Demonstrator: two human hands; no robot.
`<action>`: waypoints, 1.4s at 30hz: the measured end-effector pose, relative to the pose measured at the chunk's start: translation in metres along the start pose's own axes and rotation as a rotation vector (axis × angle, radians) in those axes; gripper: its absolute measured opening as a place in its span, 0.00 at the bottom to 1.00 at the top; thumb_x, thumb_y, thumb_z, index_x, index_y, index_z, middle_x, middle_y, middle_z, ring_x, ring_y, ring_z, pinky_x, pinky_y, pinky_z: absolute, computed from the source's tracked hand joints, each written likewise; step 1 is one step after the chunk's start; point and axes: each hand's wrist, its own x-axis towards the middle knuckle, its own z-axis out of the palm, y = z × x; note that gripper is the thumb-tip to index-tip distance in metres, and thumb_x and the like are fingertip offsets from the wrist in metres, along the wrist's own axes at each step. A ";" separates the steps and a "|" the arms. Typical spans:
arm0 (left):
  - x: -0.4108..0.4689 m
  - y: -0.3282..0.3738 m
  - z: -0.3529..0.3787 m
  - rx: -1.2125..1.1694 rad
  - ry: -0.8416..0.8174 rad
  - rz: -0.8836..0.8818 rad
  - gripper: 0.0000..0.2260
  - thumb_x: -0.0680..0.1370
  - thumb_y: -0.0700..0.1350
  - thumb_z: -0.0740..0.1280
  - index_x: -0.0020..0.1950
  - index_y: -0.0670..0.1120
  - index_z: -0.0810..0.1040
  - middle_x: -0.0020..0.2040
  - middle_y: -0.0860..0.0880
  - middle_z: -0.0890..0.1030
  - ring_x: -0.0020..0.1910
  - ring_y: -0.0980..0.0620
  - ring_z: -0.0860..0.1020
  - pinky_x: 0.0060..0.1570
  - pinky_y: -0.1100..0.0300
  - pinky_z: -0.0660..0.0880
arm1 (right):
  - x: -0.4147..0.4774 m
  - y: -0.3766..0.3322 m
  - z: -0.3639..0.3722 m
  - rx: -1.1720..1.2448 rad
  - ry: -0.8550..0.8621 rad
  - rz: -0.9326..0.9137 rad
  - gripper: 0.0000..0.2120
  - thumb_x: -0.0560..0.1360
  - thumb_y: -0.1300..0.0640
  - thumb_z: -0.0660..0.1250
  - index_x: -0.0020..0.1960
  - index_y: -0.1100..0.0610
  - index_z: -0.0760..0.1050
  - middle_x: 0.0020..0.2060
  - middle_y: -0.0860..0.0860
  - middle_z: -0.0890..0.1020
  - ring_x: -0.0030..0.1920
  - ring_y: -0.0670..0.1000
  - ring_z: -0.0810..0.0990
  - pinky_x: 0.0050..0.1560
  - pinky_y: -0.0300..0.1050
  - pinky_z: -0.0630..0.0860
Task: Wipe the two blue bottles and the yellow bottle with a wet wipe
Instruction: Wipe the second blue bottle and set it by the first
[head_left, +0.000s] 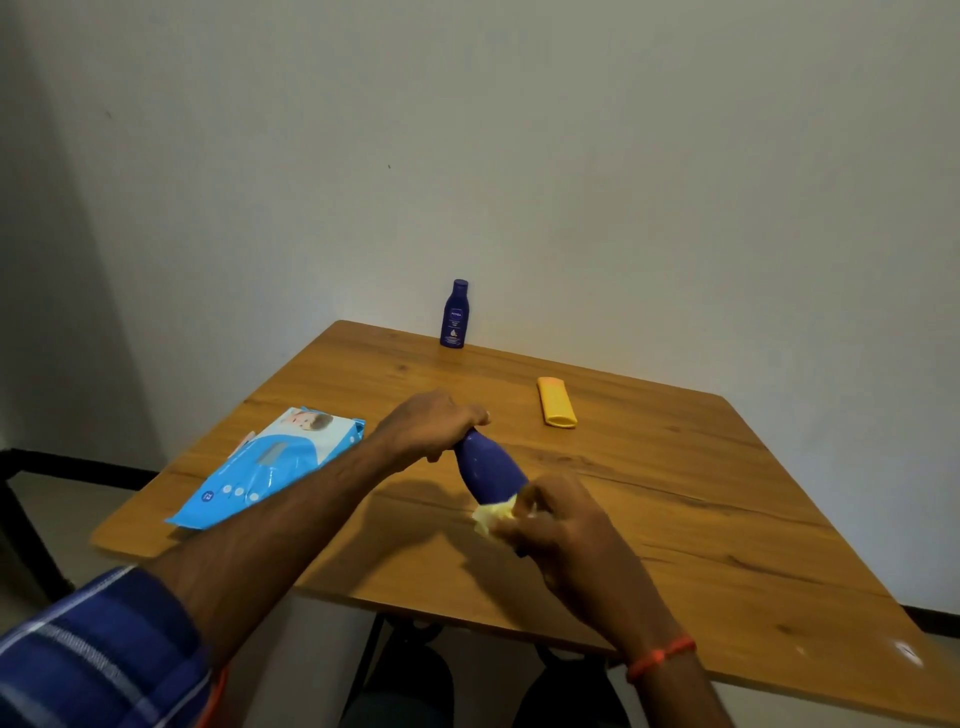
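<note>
My left hand (431, 423) grips the top end of a dark blue bottle (488, 470), which is tilted above the wooden table (675, 519). My right hand (561, 525) presses a crumpled pale wet wipe (493, 514) against the bottle's lower end; the bottle's base is hidden by the wipe and fingers. A second, smaller blue bottle (454, 314) stands upright at the table's far edge near the wall. The yellow bottle (557, 401) lies flat on the table to the right of my left hand.
A blue and white pack of wet wipes (270, 462) lies on the table's left side, beside my left forearm. The wall runs close behind the table. Dark table legs and floor show below the near edge.
</note>
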 end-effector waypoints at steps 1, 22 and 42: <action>-0.001 -0.001 -0.002 0.070 -0.021 0.024 0.12 0.83 0.52 0.60 0.44 0.49 0.78 0.33 0.50 0.76 0.32 0.54 0.72 0.41 0.58 0.71 | -0.008 0.003 0.004 -0.011 -0.008 0.012 0.15 0.72 0.50 0.72 0.57 0.40 0.77 0.53 0.45 0.72 0.52 0.41 0.70 0.42 0.28 0.65; 0.002 -0.003 -0.010 0.046 -0.048 -0.022 0.12 0.79 0.53 0.63 0.49 0.46 0.78 0.42 0.48 0.79 0.38 0.54 0.73 0.38 0.60 0.70 | 0.002 0.001 0.001 0.044 0.087 -0.026 0.14 0.70 0.53 0.74 0.55 0.43 0.77 0.53 0.46 0.74 0.52 0.42 0.72 0.44 0.33 0.72; -0.014 -0.017 0.011 -0.174 0.123 0.118 0.16 0.84 0.54 0.56 0.45 0.48 0.78 0.34 0.51 0.78 0.29 0.58 0.75 0.36 0.64 0.71 | 0.009 0.009 -0.008 1.311 0.605 0.961 0.09 0.74 0.61 0.71 0.53 0.52 0.80 0.52 0.52 0.83 0.51 0.52 0.84 0.47 0.46 0.82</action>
